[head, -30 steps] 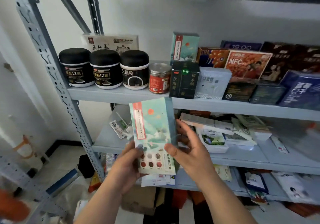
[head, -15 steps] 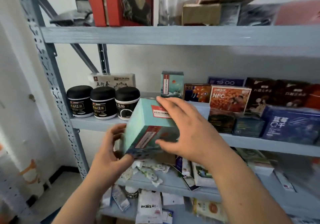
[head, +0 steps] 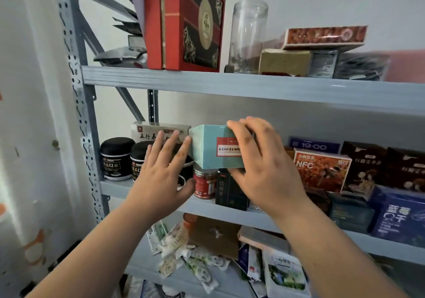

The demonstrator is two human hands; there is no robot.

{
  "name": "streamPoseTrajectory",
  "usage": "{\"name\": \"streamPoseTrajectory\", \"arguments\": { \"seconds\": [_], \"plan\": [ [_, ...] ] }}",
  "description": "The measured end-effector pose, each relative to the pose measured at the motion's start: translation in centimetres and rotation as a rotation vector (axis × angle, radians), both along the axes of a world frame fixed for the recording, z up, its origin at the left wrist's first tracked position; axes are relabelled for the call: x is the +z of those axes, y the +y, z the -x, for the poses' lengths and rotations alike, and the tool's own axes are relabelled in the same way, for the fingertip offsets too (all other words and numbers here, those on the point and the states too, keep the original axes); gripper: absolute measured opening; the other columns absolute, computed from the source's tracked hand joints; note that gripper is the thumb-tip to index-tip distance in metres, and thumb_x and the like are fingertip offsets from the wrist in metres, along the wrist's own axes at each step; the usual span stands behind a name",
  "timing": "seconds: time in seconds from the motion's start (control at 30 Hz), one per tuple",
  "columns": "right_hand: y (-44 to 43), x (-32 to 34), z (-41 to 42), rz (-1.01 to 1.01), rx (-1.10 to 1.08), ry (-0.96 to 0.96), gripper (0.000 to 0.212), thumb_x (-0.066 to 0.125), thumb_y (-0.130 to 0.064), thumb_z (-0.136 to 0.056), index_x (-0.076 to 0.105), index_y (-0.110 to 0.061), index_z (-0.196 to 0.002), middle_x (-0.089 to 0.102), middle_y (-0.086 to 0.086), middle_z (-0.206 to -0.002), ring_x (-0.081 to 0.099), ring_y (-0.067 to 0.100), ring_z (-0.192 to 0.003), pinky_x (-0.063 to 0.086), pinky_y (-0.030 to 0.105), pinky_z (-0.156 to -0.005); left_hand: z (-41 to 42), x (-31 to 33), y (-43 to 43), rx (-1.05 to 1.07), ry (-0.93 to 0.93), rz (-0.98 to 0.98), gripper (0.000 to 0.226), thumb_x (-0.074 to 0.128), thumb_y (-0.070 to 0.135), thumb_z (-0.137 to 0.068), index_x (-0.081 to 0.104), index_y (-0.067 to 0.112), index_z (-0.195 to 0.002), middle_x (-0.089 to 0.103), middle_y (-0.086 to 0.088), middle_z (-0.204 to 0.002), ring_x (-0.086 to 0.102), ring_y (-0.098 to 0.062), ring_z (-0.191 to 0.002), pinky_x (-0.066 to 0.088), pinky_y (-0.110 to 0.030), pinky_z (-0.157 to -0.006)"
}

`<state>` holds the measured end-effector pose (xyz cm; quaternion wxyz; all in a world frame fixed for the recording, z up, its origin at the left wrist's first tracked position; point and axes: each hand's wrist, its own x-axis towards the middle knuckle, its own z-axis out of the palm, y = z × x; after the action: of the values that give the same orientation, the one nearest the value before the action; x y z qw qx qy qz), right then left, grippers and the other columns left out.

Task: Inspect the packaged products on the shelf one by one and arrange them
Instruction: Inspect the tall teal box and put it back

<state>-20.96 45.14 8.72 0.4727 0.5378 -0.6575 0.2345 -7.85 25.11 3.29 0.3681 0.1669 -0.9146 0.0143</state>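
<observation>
Shelving (head: 230, 83), grey metal, stands by a white wall (head: 322, 3); right hand (head: 264, 159) grips teal box (head: 207, 145), left hand (head: 161, 173) splayed.

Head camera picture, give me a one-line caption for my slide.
Right hand grips a teal box above a red jar on the middle shelf, open left hand beside it.

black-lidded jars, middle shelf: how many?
3, in a row at the left end: first black-lidded round jar clear, second jar partly behind the left hand, third jar mostly hidden by it.
</observation>
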Motion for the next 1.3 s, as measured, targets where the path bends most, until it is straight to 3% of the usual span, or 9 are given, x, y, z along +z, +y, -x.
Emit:
{"name": "streamPoseTrajectory", "arguments": {
  "seconds": [0.1, 0.23, 0.5, 0.57, 0.67, 0.77, 0.87, 1.1, 1.3],
  "plan": [
    [-2.6, 0.4, 2.0, -0.022, -0.017, 0.040, 0.077, 0.082, -0.018, -0.079, 0.044, -0.007, -0.145, 0.051, 0.023, -0.135, 0.045, 0.035, -0.130, 0.053, 0.046, -0.100, 1.5, -0.2, -2.0, 0.062, -0.118, 0.116, 0.084, 0.032, 0.063, -0.090, 0.016, 0.024, -0.163, 0.015, -0.007, -0.170, -0.005, -0.031, -0.157, 0.012, -0.058, -0.125],
    [-6.4, 1.3, 4.4, -0.059, -0.046, 0.069, 0.075, 0.083, -0.018, -0.080, 0.046, -0.005, -0.144, 0.052, 0.023, -0.133, 0.041, 0.033, -0.127, 0.059, 0.047, -0.088, 3.4, -0.7, -4.9, 0.092, -0.187, 0.100, 0.085, 0.032, 0.066, -0.090, 0.020, 0.022, -0.162, 0.020, -0.008, -0.169, 0.000, -0.033, -0.157, 0.012, -0.058, -0.124],
    [-14.4, 2.6, 8.8, -0.233, -0.201, 0.136, 0.085, 0.093, -0.023, -0.067, 0.052, -0.003, -0.139, 0.060, 0.023, -0.123, 0.061, 0.039, -0.112, 0.057, 0.047, -0.090, 6.8, 0.0, -10.5, 0.089, -0.305, 0.044, 0.094, 0.015, 0.079, -0.085, 0.024, 0.026, -0.161, 0.019, -0.005, -0.169, -0.003, -0.031, -0.158, 0.002, -0.054, -0.126],
    [-16.2, 3.2, 9.9, -0.314, -0.246, 0.096, 0.088, 0.091, -0.028, -0.070, 0.048, -0.004, -0.143, 0.058, 0.020, -0.124, 0.059, 0.037, -0.110, 0.053, 0.046, -0.091, 7.4, 0.7, -11.6, 0.085, -0.324, 0.012, 0.099, 0.007, 0.082, -0.080, 0.020, 0.029, -0.162, 0.012, -0.002, -0.171, -0.008, -0.028, -0.157, -0.004, -0.051, -0.127],
    [-18.8, 3.5, 11.9, -0.489, -0.341, 0.041, 0.086, 0.077, -0.039, -0.086, 0.031, -0.009, -0.152, 0.049, 0.014, -0.136, 0.051, 0.033, -0.120, 0.037, 0.044, -0.110, 8.1, 1.6, -13.0, 0.071, -0.349, -0.010, 0.103, 0.000, 0.086, -0.075, 0.020, 0.032, -0.161, 0.012, 0.000, -0.170, -0.007, -0.026, -0.158, -0.005, -0.049, -0.127],
    [-21.2, 3.2, 13.7, -0.599, -0.393, -0.029, 0.088, 0.074, -0.048, -0.087, 0.028, -0.011, -0.153, 0.050, 0.012, -0.139, 0.049, 0.033, -0.128, 0.028, 0.053, -0.120, 8.8, 2.5, -14.1, 0.060, -0.387, -0.007, 0.119, -0.017, 0.094, -0.063, 0.013, 0.035, -0.161, 0.011, 0.002, -0.170, -0.006, -0.025, -0.157, -0.004, -0.047, -0.127],
    [-22.8, 2.7, 15.1, -0.717, -0.428, -0.153, 0.086, 0.072, -0.055, -0.087, 0.030, -0.015, -0.151, 0.050, 0.009, -0.141, 0.044, 0.031, -0.133, 0.025, 0.063, -0.119, 9.7, 3.1, -15.2, 0.050, -0.427, 0.025, 0.122, -0.028, 0.093, -0.055, 0.005, 0.039, -0.160, 0.008, 0.004, -0.170, -0.008, -0.025, -0.157, -0.002, -0.048, -0.127],
    [-25.1, 2.1, 17.1, -0.817, -0.452, -0.251, 0.094, 0.058, -0.069, -0.089, 0.018, -0.023, -0.161, 0.039, 0.002, -0.159, 0.024, 0.030, -0.151, 0.010, 0.071, -0.120, 12.5, 5.2, -16.4, -0.028, -0.428, 0.093, 0.107, -0.006, 0.089, -0.066, 0.011, 0.039, -0.160, 0.016, 0.001, -0.168, 0.001, -0.028, -0.157, 0.006, -0.049, -0.127],
    [-23.1, 2.5, 17.7, -0.836, -0.501, -0.270, 0.103, 0.051, -0.077, -0.088, 0.009, -0.022, -0.164, 0.019, 0.001, -0.170, 0.004, 0.029, -0.159, 0.004, 0.066, -0.124, 16.0, 7.6, -15.5, -0.132, -0.369, 0.073, 0.099, -0.003, 0.078, -0.073, 0.024, 0.036, -0.158, 0.031, -0.001, -0.162, 0.017, -0.027, -0.153, 0.017, -0.044, -0.123]
  ]
}}
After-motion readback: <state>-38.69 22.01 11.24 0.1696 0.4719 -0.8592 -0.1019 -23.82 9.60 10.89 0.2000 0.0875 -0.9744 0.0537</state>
